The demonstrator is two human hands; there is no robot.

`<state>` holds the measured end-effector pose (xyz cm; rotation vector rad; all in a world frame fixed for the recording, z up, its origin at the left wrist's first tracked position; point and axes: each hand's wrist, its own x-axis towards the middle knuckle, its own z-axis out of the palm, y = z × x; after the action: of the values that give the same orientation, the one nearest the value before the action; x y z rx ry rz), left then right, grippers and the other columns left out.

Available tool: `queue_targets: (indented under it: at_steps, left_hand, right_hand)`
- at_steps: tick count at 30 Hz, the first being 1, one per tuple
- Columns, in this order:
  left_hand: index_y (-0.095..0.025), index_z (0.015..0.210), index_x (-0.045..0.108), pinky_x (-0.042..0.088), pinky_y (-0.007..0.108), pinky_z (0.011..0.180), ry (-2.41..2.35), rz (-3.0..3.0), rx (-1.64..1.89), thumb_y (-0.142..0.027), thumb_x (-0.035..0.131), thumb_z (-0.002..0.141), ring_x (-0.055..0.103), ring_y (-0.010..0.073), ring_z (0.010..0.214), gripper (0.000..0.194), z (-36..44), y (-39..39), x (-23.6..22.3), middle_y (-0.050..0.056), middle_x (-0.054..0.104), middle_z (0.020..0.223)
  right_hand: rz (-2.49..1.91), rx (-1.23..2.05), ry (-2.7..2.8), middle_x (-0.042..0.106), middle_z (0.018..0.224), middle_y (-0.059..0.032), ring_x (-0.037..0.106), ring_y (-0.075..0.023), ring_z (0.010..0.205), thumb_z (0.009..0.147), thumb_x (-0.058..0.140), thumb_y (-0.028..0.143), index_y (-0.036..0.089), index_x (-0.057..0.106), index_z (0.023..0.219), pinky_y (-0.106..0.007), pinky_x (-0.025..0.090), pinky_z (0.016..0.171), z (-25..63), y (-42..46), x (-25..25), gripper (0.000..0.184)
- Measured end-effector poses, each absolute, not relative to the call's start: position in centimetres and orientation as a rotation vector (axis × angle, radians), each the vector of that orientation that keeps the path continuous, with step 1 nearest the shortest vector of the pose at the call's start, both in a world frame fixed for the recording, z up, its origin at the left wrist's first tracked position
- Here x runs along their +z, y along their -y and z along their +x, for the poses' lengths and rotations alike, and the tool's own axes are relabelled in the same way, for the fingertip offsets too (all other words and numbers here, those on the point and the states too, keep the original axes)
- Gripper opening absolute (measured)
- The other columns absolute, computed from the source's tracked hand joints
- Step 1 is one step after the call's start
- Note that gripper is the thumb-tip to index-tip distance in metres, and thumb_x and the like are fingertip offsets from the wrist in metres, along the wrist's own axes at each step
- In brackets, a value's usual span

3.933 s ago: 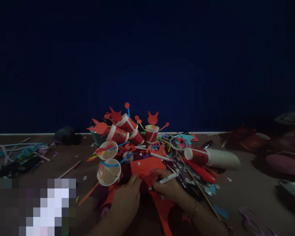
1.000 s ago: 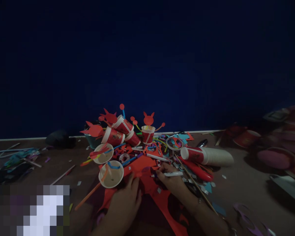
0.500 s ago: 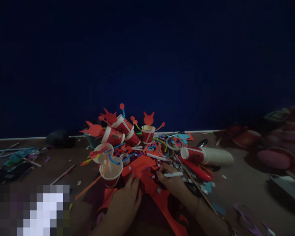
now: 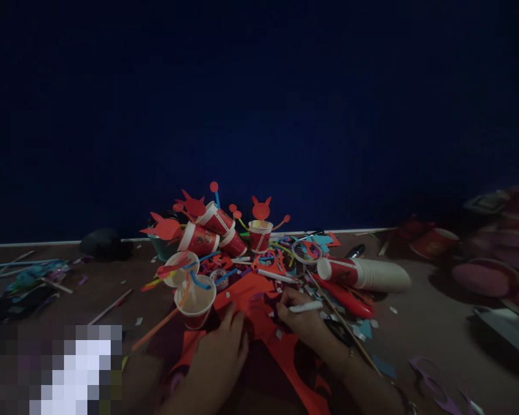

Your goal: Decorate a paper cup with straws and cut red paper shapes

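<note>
Standing paper cup [image 4: 203,301], straws [image 4: 200,283] inside

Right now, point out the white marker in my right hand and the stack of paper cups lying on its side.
White marker [image 4: 306,307]: head view, on its exposed barrel.
Stack of paper cups [image 4: 366,274]: head view, on the pale nested rims.

Red sheet [image 4: 246,288]: lies turned, its far edge now at an angle to you.
Marker [image 4: 306,307]: slants flatter in your right hand [image 4: 298,317] than earlier.
Left hand [image 4: 222,344]: your fingers reach straighter over the sheet.
Near cup [image 4: 201,306]: stands more upright, showing you more outer wall.
</note>
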<state>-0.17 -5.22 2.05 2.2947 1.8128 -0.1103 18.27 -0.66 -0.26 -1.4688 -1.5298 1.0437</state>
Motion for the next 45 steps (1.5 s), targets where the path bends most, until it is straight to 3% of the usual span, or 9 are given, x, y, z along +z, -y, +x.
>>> queue_targets:
  at_steps: [20, 45]
  left_hand:
    - [-0.019, 0.125, 0.047, 0.056, 0.034, 0.059, -1.829, 2.345, -0.099, -0.021, 0.034, 0.088, 0.068, 0.0196, 0.070, 0.040, -0.14, 5.23, 1.74, 0.014, 0.042, 0.139]
    - [-0.018, 0.127, 0.046, 0.056, 0.036, 0.062, -1.811, 2.307, -0.138, -0.019, 0.035, 0.086, 0.068, 0.0203, 0.073, 0.042, -0.09, 5.24, 2.30, 0.013, 0.038, 0.141]
  right_hand:
    - [-1.479, 1.012, 1.537, 0.046, 0.041, 0.0055, 0.043, -0.0102, 0.038, 0.062, 0.048, 0.022, 0.023, 0.040, 0.049, -0.021, 0.032, 0.038, 18.21, 0.80, -0.36, 0.015]
    - [-1.414, 1.075, 1.619, 0.047, 0.044, 0.0050, 0.043, -0.0101, 0.041, 0.060, 0.047, 0.018, 0.022, 0.040, 0.051, -0.020, 0.031, 0.040, 18.54, 1.01, -0.62, 0.013]
